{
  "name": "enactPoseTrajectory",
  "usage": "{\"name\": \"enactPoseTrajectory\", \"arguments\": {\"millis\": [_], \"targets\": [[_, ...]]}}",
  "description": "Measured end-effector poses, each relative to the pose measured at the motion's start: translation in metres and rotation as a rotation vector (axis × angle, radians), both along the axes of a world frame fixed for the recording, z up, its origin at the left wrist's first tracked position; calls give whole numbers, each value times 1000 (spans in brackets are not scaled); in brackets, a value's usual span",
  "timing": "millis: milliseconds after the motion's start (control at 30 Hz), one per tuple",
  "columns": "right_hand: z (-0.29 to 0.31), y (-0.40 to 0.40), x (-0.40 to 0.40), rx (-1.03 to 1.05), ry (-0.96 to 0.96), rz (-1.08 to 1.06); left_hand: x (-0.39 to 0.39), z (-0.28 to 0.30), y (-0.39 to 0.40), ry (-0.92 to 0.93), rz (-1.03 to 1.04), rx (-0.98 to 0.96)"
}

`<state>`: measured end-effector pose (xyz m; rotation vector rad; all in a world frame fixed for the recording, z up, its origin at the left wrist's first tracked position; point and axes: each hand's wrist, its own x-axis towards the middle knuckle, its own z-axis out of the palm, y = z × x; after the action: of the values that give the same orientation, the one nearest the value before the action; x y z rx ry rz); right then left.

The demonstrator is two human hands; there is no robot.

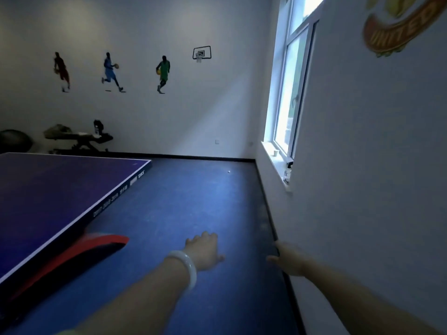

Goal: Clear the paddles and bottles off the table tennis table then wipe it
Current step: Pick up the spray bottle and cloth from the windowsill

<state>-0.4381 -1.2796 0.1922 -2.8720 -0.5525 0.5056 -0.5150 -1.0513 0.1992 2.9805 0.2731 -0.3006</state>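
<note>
1. The left hand [204, 250] reaches forward over the blue floor [183, 204], back of the hand up, fingers curled downward; it holds nothing that can be seen, though the fingertips are hidden behind the knuckles. A pale, glossy bangle [185, 267] sits on its wrist.
2. The right hand [286, 258] is stretched out low beside the white right-hand wall [362, 165], near the dark skirting; it is blurred, and whether its fingers are loose or closed cannot be told. Nothing shows in it.
3. The two hands are apart, neither touching the table.
4. The dark purple table tennis table with a white edge line [60, 187] stands to the left of the left hand; the visible part of its top is bare. Red and black parts of its underframe [96, 247] show below the near edge.
5. A small white ball [228, 171] lies on the floor near the far corner.
6. On the white windowsill [274, 163] stand a small white cup [276, 152] and a clear spray bottle with a dark head [288, 169].
7. Against the far wall sit a black bench [79, 141] with items on it and a dark exercise ball [14, 141], under basketball player stickers [163, 73].
</note>
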Motion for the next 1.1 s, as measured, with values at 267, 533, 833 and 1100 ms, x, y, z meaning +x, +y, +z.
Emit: {"name": "enactPoseTrajectory", "arguments": {"millis": [267, 533, 833, 1100], "targets": [[17, 68, 205, 29, -54, -141, 223, 2, 94, 6, -34, 34], [-4, 73, 394, 79, -1, -218, 436, -19, 93, 26, -198, 28], [-27, 101, 647, 124, 82, -220, 668, -31, 140, 71, -139, 1], [-64, 140, 820, 88, 165, -284, 839, -64, 187, 167, -159, -83]]}}
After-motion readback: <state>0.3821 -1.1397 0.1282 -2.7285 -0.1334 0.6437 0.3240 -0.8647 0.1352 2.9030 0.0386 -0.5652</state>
